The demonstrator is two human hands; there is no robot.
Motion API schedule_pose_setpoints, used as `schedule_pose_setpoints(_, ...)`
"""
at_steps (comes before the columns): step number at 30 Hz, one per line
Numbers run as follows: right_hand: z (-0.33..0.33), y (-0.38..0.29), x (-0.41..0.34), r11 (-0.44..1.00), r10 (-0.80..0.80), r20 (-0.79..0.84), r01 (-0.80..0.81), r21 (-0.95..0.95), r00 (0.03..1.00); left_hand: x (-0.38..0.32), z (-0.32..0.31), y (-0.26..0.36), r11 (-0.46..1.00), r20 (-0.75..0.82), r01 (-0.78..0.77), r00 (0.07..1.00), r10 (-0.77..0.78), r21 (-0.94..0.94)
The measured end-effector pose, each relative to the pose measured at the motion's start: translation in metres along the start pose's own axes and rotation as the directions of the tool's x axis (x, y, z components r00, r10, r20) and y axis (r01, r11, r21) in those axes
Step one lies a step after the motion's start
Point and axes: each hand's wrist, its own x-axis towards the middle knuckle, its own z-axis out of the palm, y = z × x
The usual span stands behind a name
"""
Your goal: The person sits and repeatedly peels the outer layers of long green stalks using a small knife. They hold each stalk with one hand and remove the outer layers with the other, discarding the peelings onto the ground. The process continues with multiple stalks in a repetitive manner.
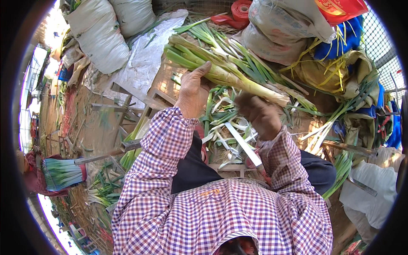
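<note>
My left hand [193, 91] grips a thick leek-like green onion [236, 75], with the thumb on its near side and the fingers largely hidden beneath. The leaves point up and left, the pale root end down and right. Blurred by motion, my right hand [259, 116] is curled just below that root end; whether anything is inside it I cannot tell. Peeled leaves and trimmings [223, 108] lie on the ground between my feet, with a flat white strip [244, 145] across them. More green onions [255, 65] lie behind the held one.
White woven sacks [98, 35] stand at the upper left, a printed sack [277, 32] at the upper right. A red plastic roll [240, 11] sits between them. Metal frames [137, 95] rise beside my left arm. Loose onions [328, 127] lie right; a bound bundle [62, 173] is far left.
</note>
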Motion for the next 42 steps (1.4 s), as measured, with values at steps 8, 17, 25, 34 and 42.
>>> schedule_pose_setpoints(8,0.065,-0.017,0.021,0.225,-0.453,0.317,0.451,-0.864,0.833,-0.029,-0.014,0.031,0.968,0.059,-0.020,0.998,0.005,0.248)
schedule_pose_setpoints(17,0.089,0.023,0.038,0.886,-0.172,0.099,0.198,-0.420,0.980,-0.042,-0.028,0.047,0.932,0.145,-0.054,0.989,0.001,0.359)
schedule_pose_setpoints(25,0.112,0.037,0.021,0.661,-0.323,0.207,0.377,-0.649,0.924,-0.043,-0.035,0.045,0.943,0.001,-0.002,1.000,0.002,0.332)
schedule_pose_setpoints(34,0.083,0.018,-0.061,0.511,-0.082,0.375,0.362,-0.780,0.924,-0.025,-0.048,0.056,0.904,-0.198,-0.184,0.940,0.276,0.387)
schedule_pose_setpoints(42,-0.056,0.025,-0.047,-0.550,0.086,-0.455,-0.338,-0.764,0.886,-0.028,-0.059,0.071,0.787,0.029,-0.480,0.859,0.510,0.388)
